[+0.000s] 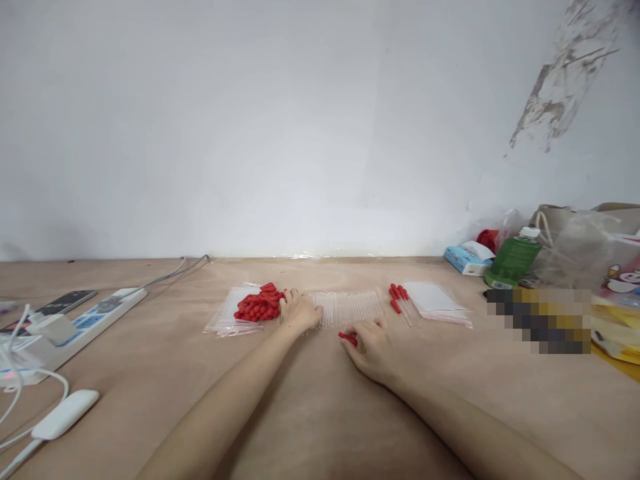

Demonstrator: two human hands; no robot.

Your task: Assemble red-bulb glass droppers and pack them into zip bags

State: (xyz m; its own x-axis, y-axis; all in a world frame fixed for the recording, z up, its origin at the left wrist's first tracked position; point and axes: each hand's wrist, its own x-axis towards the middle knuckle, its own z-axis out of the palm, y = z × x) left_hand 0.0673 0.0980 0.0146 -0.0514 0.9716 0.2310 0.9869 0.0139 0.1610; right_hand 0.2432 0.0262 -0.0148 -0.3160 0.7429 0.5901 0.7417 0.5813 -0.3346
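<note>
Pale wooden worktop (pixel 315 407) against a white wall (pixel 250 120); wall has a peeled patch (pixel 555 107), upper right.

Right hand (pixel 371 348): low over the worktop, near side of the tube row. Thumb and fingertips closed on one red cap (pixel 348 339), which lies across the fingers and points left.

Left hand (pixel 300 311): palm down, between the pile of red caps (pixel 257 307) and the row of clear tubes (pixel 353 307). Fingers at the pile's right edge, thumb out toward the tubes. Fingertips too small to read; cannot tell how far open the grip is or whether it has hold of anything.

Tubes: thin, laid side by side, lengthwise toward the wall. Cap pile sits on a stack of clear bags (pixel 223 319), left. Right of the row, a few red-capped tubes (pixel 401 300) lie slanted just beside a second bag stack (pixel 436 301).

Far left: power strip (pixel 125 303), with a white plug (pixel 55 329) in it. Far right: blue tissue box (pixel 466 260), green bottle (pixel 514 260) with white lid, leaning.
</note>
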